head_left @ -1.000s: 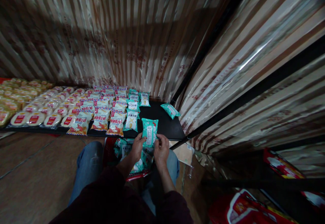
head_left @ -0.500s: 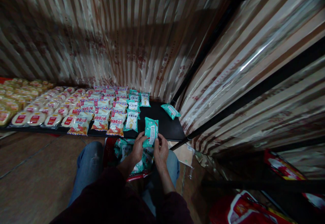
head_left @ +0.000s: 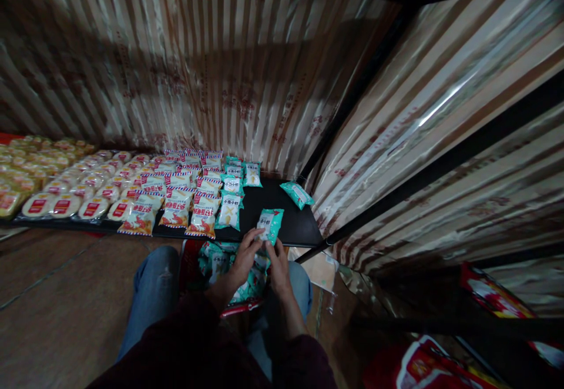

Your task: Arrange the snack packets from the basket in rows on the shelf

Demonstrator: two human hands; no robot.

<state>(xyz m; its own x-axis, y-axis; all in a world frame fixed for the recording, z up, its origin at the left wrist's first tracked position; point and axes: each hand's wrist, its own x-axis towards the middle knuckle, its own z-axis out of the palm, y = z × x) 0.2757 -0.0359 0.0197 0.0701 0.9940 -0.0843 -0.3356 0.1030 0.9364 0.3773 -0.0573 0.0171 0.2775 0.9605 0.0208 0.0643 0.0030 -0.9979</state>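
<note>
Between my two hands is a small teal snack packet [head_left: 270,224], its white printed front facing up, just over the front edge of the black shelf [head_left: 282,213]. My left hand [head_left: 243,260] grips its lower left side, and my right hand [head_left: 278,264] pinches its lower right corner. Below my hands, between my knees, an open red bag [head_left: 240,309] holds several more teal packets [head_left: 251,286]. To the left on the shelf, teal packets [head_left: 229,211] stand in a column, with one more packet [head_left: 252,174] beside the back of it.
Another teal packet [head_left: 298,194] lies askew near the shelf's right end. Further left are rows of striped-edge snack bags [head_left: 176,207], round wrapped cakes [head_left: 66,205] and yellow packets [head_left: 17,183]. A black post [head_left: 352,224] slants past the shelf's right corner. Red packaging [head_left: 432,365] lies lower right.
The packet in my hands has been turned over, from its label-strip back to its printed front. It has shifted slightly right and now tilts.
</note>
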